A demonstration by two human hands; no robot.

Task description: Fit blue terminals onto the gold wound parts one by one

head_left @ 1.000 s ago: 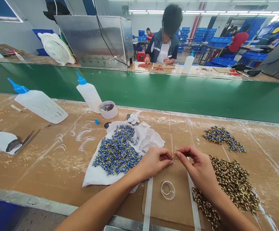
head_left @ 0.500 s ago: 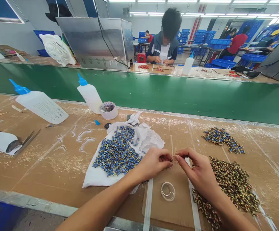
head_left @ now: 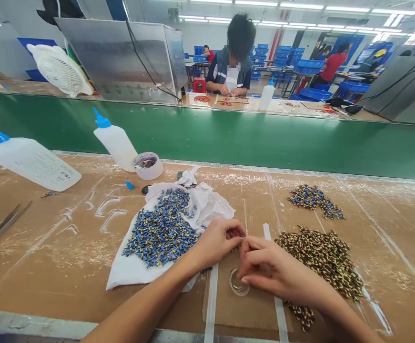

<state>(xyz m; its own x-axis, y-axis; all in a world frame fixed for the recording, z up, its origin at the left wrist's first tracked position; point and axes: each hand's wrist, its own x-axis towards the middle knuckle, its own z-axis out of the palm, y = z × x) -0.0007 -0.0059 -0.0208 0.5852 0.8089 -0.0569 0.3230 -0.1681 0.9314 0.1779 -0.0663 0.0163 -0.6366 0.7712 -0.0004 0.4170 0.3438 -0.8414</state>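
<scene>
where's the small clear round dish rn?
Head view, low and just right of centre: the small clear round dish sits on the cardboard between two white strips, partly hidden by the right hand.

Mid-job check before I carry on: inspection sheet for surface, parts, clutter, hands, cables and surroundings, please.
Surface: brown cardboard, tape strips, pale streaks.
Parts: blue-and-yellow pieces on white cloth; dark pieces; clear ring.
Clutter: two blue-tipped bottles, round container, loose blue cap.
Hands: left hand curled; right hand partly hides clear ring; grips unclear.
Cables: dark cable across metal box.
Surroundings: green ledge, white fan, co-worker opposite.
</scene>
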